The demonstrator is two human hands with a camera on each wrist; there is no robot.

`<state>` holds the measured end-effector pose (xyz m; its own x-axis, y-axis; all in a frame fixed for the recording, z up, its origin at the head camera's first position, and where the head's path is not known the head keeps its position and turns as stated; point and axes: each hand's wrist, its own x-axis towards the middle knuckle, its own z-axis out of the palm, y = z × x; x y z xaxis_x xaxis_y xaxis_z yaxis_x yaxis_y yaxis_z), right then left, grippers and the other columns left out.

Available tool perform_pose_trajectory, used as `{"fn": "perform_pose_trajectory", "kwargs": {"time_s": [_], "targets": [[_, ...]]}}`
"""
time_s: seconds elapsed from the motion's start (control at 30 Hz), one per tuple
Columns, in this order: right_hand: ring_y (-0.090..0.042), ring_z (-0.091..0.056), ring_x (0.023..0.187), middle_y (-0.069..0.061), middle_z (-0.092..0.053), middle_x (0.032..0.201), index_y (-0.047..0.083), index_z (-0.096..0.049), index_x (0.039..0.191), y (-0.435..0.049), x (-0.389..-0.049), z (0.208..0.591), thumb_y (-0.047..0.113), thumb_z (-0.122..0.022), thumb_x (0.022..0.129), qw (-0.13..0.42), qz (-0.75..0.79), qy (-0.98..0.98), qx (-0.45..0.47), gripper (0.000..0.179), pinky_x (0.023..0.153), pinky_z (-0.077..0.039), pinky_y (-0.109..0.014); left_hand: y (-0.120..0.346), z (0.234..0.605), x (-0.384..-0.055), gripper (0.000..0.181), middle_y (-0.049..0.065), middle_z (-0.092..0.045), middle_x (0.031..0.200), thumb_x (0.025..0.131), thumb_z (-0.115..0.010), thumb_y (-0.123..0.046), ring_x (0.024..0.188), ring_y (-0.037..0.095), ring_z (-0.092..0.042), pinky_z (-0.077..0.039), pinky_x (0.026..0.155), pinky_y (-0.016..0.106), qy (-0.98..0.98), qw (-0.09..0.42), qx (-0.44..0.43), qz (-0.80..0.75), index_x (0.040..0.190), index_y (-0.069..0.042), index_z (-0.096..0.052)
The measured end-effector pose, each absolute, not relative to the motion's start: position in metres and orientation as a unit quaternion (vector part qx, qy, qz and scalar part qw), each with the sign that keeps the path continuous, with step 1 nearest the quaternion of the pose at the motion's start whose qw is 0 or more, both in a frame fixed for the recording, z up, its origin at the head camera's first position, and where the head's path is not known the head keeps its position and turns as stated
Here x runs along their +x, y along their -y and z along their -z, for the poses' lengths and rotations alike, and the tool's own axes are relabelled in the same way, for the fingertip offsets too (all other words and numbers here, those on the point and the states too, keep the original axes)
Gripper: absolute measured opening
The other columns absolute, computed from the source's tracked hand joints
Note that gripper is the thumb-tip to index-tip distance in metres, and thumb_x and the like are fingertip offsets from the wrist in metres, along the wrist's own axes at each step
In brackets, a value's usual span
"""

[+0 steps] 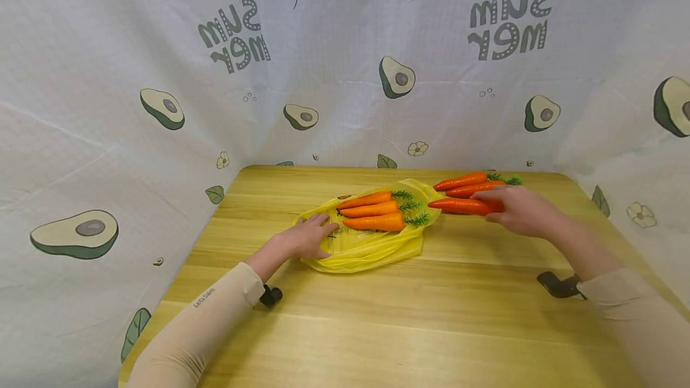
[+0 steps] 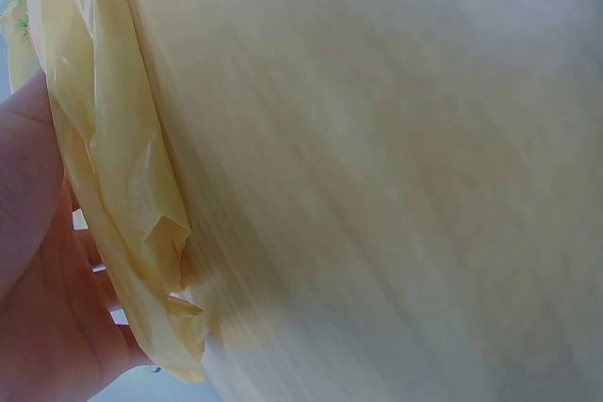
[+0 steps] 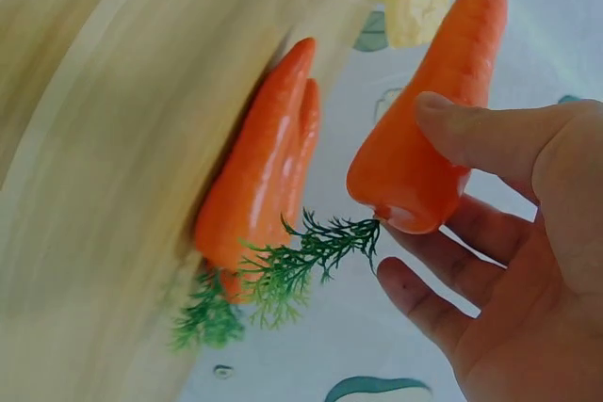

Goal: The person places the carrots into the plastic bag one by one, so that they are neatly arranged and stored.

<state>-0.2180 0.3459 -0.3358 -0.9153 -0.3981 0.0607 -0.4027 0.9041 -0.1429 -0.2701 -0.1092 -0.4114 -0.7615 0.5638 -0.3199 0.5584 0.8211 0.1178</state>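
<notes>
My right hand holds a red-orange carrot by its thick end, thumb on one side and fingers on the other. Its tip points left, toward the yellow plastic bag, and green fronds hang from its top. Two more red-orange carrots lie on the table beside that hand. With fingers spread, my left hand rests on the bag's left end. On the spread-out bag, three lighter orange carrots lie side by side, green tops to the right. The bag's folds run along the left palm.
All of this is on a light wooden table. A white curtain printed with avocados and lettering hangs behind and along both sides. Black wrist mounts stick out below the forearms.
</notes>
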Motion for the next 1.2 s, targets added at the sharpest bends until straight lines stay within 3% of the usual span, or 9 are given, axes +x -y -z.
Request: {"fn": "perform_pose_trajectory", "kwargs": {"time_s": [0.3,0.63,0.9,1.2], "targets": [[-0.048,-0.061,0.113,-0.027,-0.065,0.127,0.002,-0.064,0.134,-0.326,-0.215,0.325,0.013,-0.077,0.087,0.010,-0.085,0.974,0.212,0.049,0.092,-0.048,-0.064,0.109,0.413,-0.271,0.078,0.013,-0.020,0.167,0.095,-0.067,-0.046,0.155,0.034,-0.019,-0.020,0.120,0.063,-0.938,0.169,0.302,-0.004,0.159,-0.023,-0.031],[-0.029,-0.062,0.098,-0.015,-0.070,0.120,0.008,-0.066,0.134,-0.305,-0.216,0.321,0.015,-0.080,0.086,0.012,-0.083,0.970,0.230,0.050,0.082,-0.050,-0.049,0.109,0.414,-0.270,0.078,0.013,-0.020,0.167,0.095,-0.067,-0.047,0.155,0.034,-0.019,-0.020,0.121,0.063,-0.939,0.166,0.302,-0.005,0.159,-0.023,-0.031],[-0.032,-0.064,0.102,-0.018,-0.069,0.125,0.009,-0.068,0.131,-0.285,-0.217,0.319,0.019,-0.081,0.085,0.011,-0.079,0.967,0.242,0.049,0.083,-0.052,-0.051,0.109,0.414,-0.271,0.078,0.013,-0.019,0.167,0.095,-0.067,-0.047,0.155,0.034,-0.019,-0.020,0.120,0.063,-0.939,0.170,0.299,-0.003,0.160,-0.023,-0.031],[-0.041,-0.062,0.117,-0.018,-0.067,0.129,0.013,-0.070,0.130,-0.266,-0.224,0.323,0.019,-0.080,0.086,-0.007,-0.086,0.964,0.251,0.046,0.095,-0.049,-0.060,0.108,0.415,-0.273,0.077,0.013,-0.020,0.167,0.095,-0.067,-0.047,0.154,0.034,-0.020,-0.020,0.120,0.063,-0.938,0.169,0.301,0.002,0.160,-0.023,-0.031]]}}
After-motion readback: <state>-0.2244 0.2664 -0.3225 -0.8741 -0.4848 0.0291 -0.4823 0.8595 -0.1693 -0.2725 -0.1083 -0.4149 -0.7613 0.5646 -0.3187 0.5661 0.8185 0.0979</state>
